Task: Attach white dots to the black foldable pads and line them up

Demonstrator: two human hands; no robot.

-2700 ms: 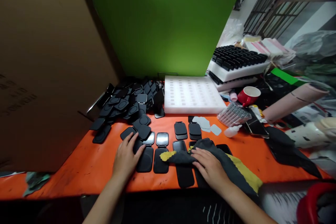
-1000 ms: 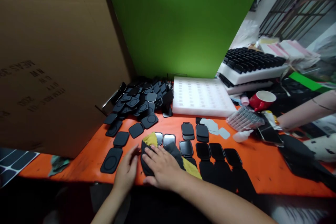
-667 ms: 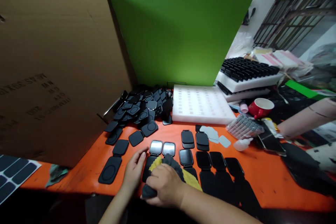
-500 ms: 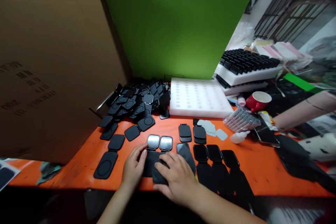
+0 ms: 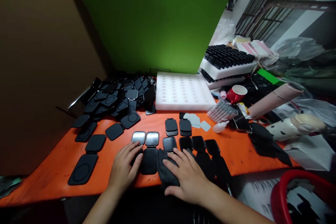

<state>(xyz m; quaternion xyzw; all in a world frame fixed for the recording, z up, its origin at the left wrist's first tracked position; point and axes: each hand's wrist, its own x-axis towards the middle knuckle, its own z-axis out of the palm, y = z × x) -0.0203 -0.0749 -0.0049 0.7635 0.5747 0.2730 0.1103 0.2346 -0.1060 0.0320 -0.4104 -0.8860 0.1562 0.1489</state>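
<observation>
Lying palm down on a dark grey cloth (image 5: 165,175), the right hand (image 5: 187,175) has its fingers spread and flat, and the thumb stands apart; whether it pinches any fold beneath, I cannot tell. Compared with half a second before, this cloth is farther to the right: it now covers most of the lower panel of the third folding pad (image 5: 169,143), while the lower panel of the second folding pad (image 5: 149,161) is bare to the view. So, in my judgement, the work on the second one is paused or finished, and the attention goes to the third.

The left hand (image 5: 124,166) is also open. It rests over the lower panel of the first folding pad (image 5: 138,136), with fingertips at the bottom edge of its shiny upper panel; it seems to grip nothing. All three stand side by side, unfolded, near the front edge of the orange counter (image 5: 244,161). Farther back are a pile of black pads (image 5: 112,98) and, beside it, a white foam tray (image 5: 185,92).
</observation>
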